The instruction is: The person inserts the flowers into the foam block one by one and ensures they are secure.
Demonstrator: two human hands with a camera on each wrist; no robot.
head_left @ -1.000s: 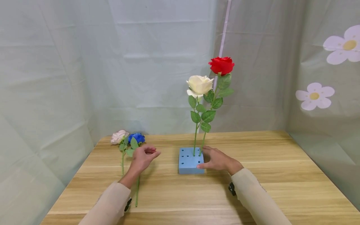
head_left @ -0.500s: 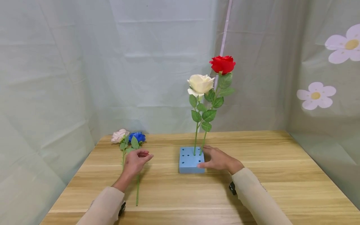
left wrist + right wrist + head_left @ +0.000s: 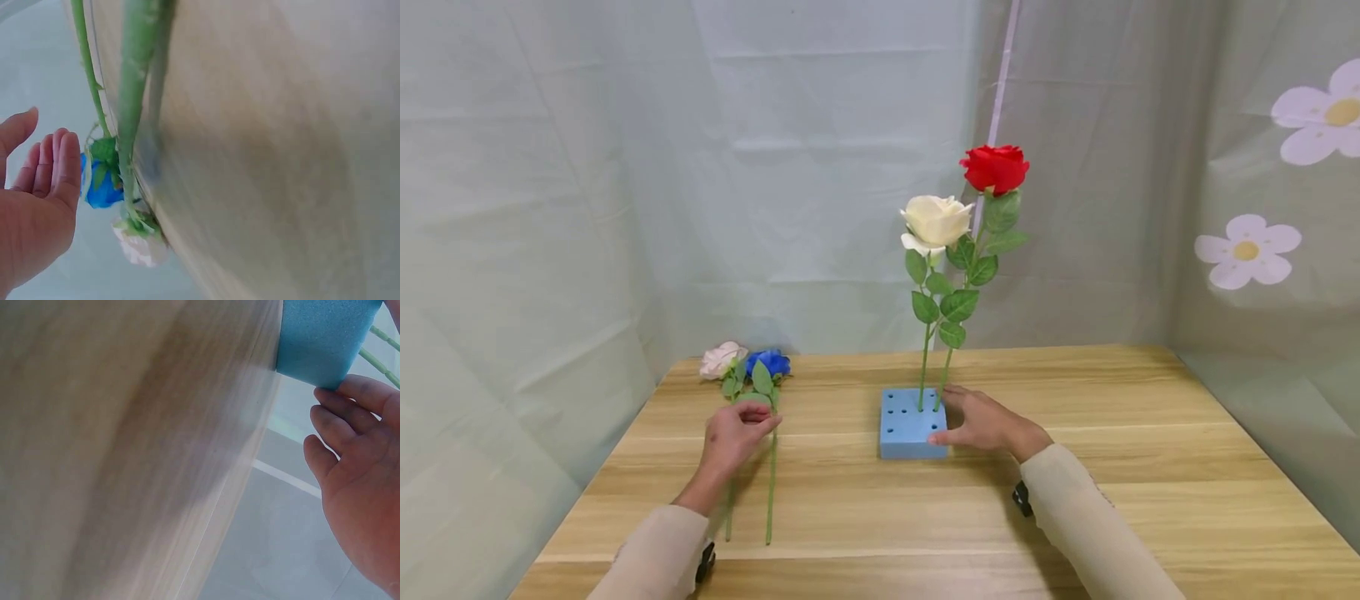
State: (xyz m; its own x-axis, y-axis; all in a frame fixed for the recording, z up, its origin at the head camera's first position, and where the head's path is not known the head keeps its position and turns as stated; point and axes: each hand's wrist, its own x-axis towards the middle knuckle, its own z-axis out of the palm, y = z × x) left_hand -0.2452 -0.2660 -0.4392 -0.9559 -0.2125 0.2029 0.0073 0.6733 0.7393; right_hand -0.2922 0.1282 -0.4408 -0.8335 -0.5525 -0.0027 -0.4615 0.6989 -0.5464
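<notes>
My right hand point(image 3: 988, 423) holds the right side of a light blue foam block point(image 3: 913, 450), thumb at its front corner and fingers behind. The right wrist view has those fingertips against the block point(image 3: 325, 340). Upright in the block's holes stand a white rose point(image 3: 936, 222) and a taller red rose point(image 3: 996, 169). On the left, a pale pink rose point(image 3: 721, 362) and a blue rose point(image 3: 769, 363) lie side by side. My left hand point(image 3: 735, 435) hovers over their stems, fingers loose and thumb apart, holding nothing. In the left wrist view a thick stem point(image 3: 134, 81) passes beside the hand.
Everything rests on a wood-grain table point(image 3: 850, 517). Several small holes show in the block's top. A pale cloth point(image 3: 820, 167) hangs behind the table, and a cloth with printed flowers point(image 3: 1247, 251) hangs on the right.
My left hand has drawn back leftward and down toward me, from over the blue rose's leaves to over the stems. The right hand stays at the block.
</notes>
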